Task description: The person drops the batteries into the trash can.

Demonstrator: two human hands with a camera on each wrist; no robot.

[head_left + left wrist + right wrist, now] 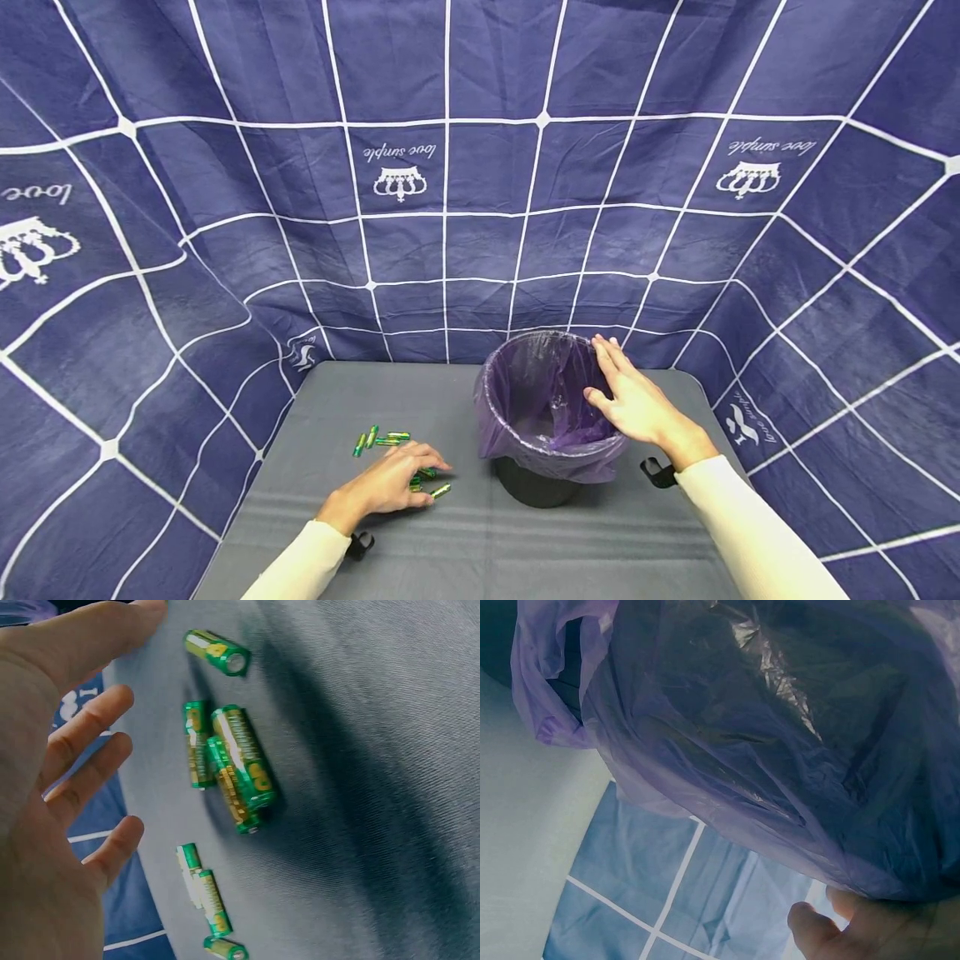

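Note:
My left hand (390,482) hovers low over several green and gold batteries (441,492), its fingers loosely spread. In the left wrist view three batteries (241,757) lie close together, with another battery (217,652) apart from them near the thumb. Nothing is between those fingers. A dark bin (532,489) stands to the right, lined with a purple plastic bag (498,429) folded over its rim. Along the right side of that rim lies my right hand (637,407), fingers extended and thumb toward the opening. The bag (742,772) hides part of this hand in the right wrist view.
More batteries (372,435) lie farther back on the grey table (442,392). A blue curtain (480,242) with white lines encloses the back and sides. Black straps (660,472) circle both wrists.

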